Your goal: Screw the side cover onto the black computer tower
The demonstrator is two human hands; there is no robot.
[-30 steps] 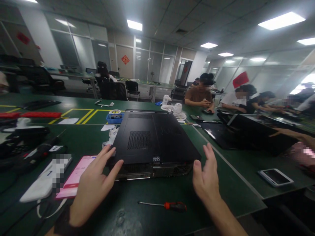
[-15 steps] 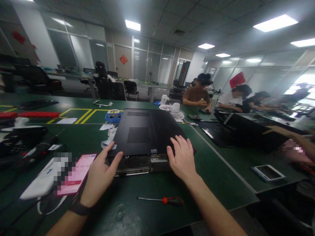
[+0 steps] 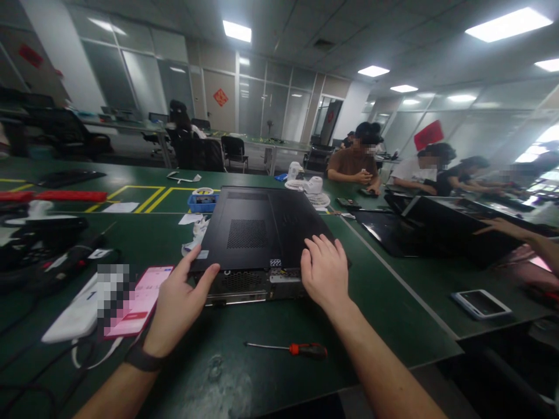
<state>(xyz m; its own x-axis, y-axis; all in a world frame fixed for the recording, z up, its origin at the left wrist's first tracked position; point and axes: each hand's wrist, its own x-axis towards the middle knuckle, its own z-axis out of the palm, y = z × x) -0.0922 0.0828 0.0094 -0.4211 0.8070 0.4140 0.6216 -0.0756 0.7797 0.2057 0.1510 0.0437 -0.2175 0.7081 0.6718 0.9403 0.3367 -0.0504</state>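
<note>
Case [image 3: 257, 230] — flat black metal slab, matte lid, square perforated vent — lies mid-tabletop [image 3: 262, 326], green, scuffed. Our left hand [image 3: 181, 302] cups near-left corner, thumb and fingers apart. Our right hand [image 3: 325, 270] lies flat on lid, fingers loosely spread. Screwdriver [image 3: 292, 349] — thin steel shaft, red-black grip — lies nearer us. Blue bin [image 3: 203, 205] behind case holds pale roll [image 3: 203, 191].
</note>
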